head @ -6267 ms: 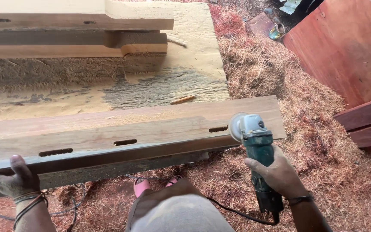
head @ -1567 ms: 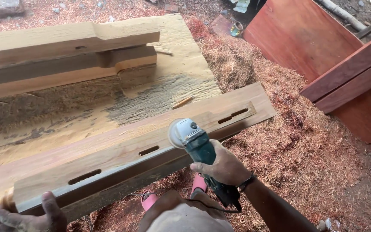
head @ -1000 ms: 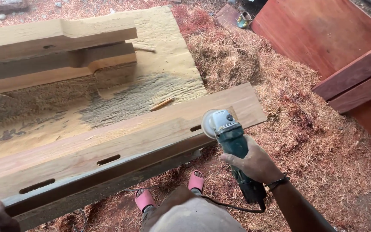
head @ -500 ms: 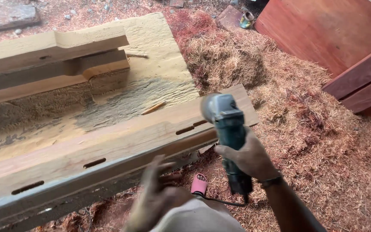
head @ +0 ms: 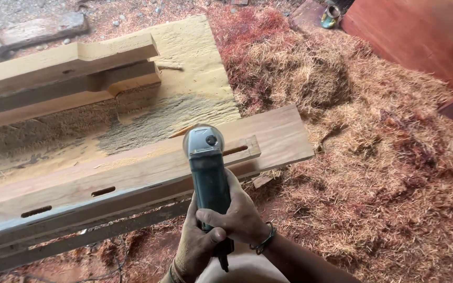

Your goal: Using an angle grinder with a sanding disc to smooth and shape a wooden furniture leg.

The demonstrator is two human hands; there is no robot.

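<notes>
An angle grinder stood just below the middle of the frame, pointing away from the camera. Its body was dark teal-green and dusty, with a pale grey metal head bearing one black button on top; a round guard showed behind the head. A black cord hung from its rear end at the lower centre.

Both hands clasped the grinder's body. The right hand was clenched around the handle from the right side, fingers curled over the top, with a dark bangle on its wrist. The left hand gripped the rear of the handle from below and the left, its thumb pressed against the casing.

The grinder's head lay over a long pale wooden beam that ran from the lower left edge toward the centre right. Three narrow slots were visible in the beam's top: two at the lower left and one just right of the grinder head. The beam rested on a wider plank.

In the upper left lay two more shaped timbers, stacked one on the other, on a rough sawdust-covered slab. Reddish-brown wood shavings filled the right half of the frame. One red-brown board occupied the upper right corner.
</notes>
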